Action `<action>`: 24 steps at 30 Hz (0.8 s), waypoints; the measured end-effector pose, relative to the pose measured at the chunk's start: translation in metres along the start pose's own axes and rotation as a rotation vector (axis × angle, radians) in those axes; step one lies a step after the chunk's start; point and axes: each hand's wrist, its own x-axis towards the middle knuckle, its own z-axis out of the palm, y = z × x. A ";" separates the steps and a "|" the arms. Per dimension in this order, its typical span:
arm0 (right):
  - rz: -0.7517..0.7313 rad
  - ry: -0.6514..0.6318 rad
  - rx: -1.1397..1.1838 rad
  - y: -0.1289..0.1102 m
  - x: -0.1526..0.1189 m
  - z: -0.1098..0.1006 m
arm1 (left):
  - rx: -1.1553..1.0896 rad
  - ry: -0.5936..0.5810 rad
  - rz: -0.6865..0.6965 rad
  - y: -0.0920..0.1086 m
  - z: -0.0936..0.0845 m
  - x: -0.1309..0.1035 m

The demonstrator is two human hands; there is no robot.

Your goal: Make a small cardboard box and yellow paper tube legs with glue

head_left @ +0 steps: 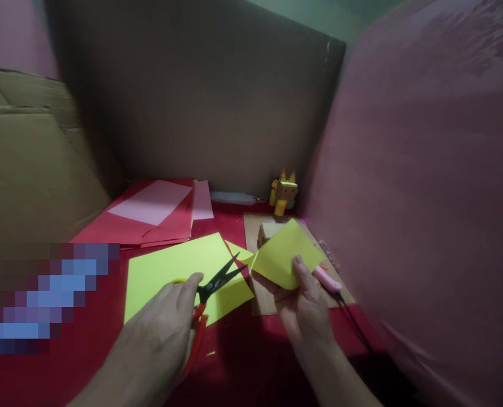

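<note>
The left hand is wrapped around the red handle of a pair of scissors. The two black blades are spread apart, and they stick out past the left hand, with their tips slanting over toward the right hand. The right hand is pinching a small yellow paper, with its thumb on top and its fingers underneath. That paper sticks out past the right hand, and the blades are near it but not touching it. A big yellow sheet lies on the red counter, below the scissors and just past the left hand. A thin yellow piece lies between the two hands, a bit farther out than the blades; I cannot tell if it touches the small paper. A tiny yellow scrap is just to the right of the left hand. Well past the left hand there are red papers with a pink sheet on top. Past the right hand, a small cardboard box sits on a flat brown board, partly hidden by the held paper. A pink tool with a black cord is just to the right of the right hand. Farther away, beyond the right hand, stands a little cardboard animal with two pointy bits on its head and yellow legs.
</note>
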 end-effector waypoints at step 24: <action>0.035 -0.058 0.009 0.020 -0.005 -0.013 | -0.335 -0.289 -0.160 0.014 0.000 0.001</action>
